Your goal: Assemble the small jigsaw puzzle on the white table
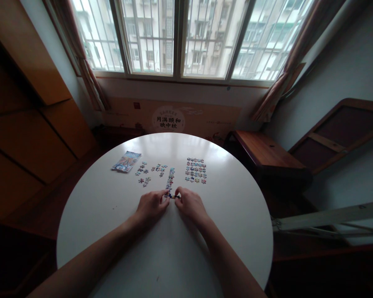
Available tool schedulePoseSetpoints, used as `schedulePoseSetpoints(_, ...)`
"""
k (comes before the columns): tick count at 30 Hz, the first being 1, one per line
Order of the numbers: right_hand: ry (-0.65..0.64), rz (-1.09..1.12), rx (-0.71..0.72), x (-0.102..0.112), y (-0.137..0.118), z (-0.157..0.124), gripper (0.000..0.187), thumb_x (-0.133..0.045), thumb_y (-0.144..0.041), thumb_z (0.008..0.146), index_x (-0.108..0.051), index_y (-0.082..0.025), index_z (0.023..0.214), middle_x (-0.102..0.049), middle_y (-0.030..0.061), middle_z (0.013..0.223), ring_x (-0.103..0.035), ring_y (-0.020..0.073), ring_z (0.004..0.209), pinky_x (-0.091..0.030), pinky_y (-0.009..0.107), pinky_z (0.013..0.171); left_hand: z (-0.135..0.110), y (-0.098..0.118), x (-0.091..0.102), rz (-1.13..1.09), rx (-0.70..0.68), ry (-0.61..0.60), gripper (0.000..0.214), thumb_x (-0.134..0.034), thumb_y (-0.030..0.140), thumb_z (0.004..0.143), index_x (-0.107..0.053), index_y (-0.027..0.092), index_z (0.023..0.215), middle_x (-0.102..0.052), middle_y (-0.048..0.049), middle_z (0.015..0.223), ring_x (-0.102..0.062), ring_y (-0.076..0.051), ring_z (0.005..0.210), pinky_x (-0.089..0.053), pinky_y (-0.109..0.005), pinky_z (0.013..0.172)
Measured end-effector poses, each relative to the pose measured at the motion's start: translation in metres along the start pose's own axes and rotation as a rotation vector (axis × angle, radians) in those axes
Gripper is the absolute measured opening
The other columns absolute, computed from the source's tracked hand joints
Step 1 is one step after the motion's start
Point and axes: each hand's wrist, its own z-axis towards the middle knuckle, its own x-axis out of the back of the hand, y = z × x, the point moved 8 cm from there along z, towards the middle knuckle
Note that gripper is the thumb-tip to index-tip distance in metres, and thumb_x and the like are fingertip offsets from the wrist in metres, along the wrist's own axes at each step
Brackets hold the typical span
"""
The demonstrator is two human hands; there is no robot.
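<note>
Two bare hands, left [152, 203] and right [190, 203], flank the near end of one narrow, multicoloured strip of jigsaw pieces [170, 179] on the round white surface [112, 240]. The left fingers pinch the strip; the right fingers pinch one small dark-and-yellow piece [173, 197]. Beyond lie one colourful printed sheet [127, 161], one scattered group of pieces [146, 170] and one group in rows [196, 169] (too small to count).

Daylight comes through a wide barred window [149, 37]. Curtains [90, 80] hang on both sides. Cupboards [54, 136] stand left, a bench [261, 151] right, a round white table [90, 219] between.
</note>
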Motion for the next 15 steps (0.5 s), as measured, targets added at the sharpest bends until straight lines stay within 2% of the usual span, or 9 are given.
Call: schedulePoseSetpoints(15, 0.022, 0.004, 0.015, 0.0008, -0.0004, -0.0004, 0.018, -0.049, -0.023, 0.082, -0.058, -0.022, 0.098, -0.066, 0.0025, 0.090, -0.058, 0.0155, 0.080, -0.034, 0.024, 0.070, 0.0010, -0.0014, -0.0017, 0.014, -0.042, 0.030, 0.035, -0.048, 0.037, 0.085, -0.061, 0.028, 0.116, -0.067, 0.0009, 0.075, -0.059, -0.013, 0.065, -0.035, -0.022, 0.061)
